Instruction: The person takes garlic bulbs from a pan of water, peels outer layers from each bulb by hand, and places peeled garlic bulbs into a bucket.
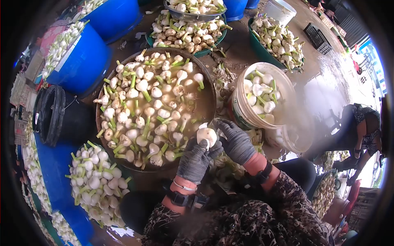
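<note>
A white garlic bulb with a loose flap of skin at its top is held in front of me. My left hand, in a grey glove, is closed around it from below. From the right, my right hand, gloved too, has bent fingers pressed at the bulb's side; its fingertips are partly hidden. Just beyond my hands is a wide round tub of murky water with many garlic bulbs floating in it. Right of the tub stands a white bucket holding cleaned-looking bulbs.
A heap of white garlic sits at left. Blue tubs and a black bucket stand behind it. More garlic fills a green basin and a metal bowl. A black crate lies farther back; another person is at right.
</note>
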### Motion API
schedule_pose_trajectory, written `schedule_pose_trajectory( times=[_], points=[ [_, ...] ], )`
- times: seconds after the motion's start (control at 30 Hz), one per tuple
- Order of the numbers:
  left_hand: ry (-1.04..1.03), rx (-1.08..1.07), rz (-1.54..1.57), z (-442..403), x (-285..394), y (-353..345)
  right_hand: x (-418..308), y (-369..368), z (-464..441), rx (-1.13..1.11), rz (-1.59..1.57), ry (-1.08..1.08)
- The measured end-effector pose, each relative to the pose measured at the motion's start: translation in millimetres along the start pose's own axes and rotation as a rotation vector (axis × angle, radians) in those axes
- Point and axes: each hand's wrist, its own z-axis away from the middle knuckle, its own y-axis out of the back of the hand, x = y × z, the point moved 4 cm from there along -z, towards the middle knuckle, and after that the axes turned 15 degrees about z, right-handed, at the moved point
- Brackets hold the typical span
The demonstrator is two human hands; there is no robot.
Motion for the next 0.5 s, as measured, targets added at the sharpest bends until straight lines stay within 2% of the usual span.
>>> schedule_pose_trajectory(
  times=[0.03,0.07,0.13,0.17,0.33,0.4,0.43,0.5],
  points=[
    [-0.011,-0.024,-0.022,2,-1,-3,6,6,7,-0.004,-0.118,-0.139],
    [-0.022,-0.047,-0.043,5,-2,-6,5,14,12,0.007,-0.115,-0.144],
    [-0.232,-0.022,-0.475,8,2,-12,1,31,22,0.008,-0.186,-0.242],
    [-0.216,0.017,-0.465,14,2,-20,-10,43,22,0.112,-0.116,-0.169],
    [-0.294,-0.004,-0.577,21,-3,-29,-16,40,32,0.126,-0.02,-0.165],
    [-0.433,-0.018,-0.845,24,-2,-31,-16,37,35,0.13,0.017,-0.194],
    [-0.426,-0.023,-0.846,25,-2,-30,-18,38,36,0.132,0.021,-0.201],
    [-0.235,-0.037,-0.554,26,-5,-23,-15,39,35,0.082,-0.067,-0.28]
  ],
)
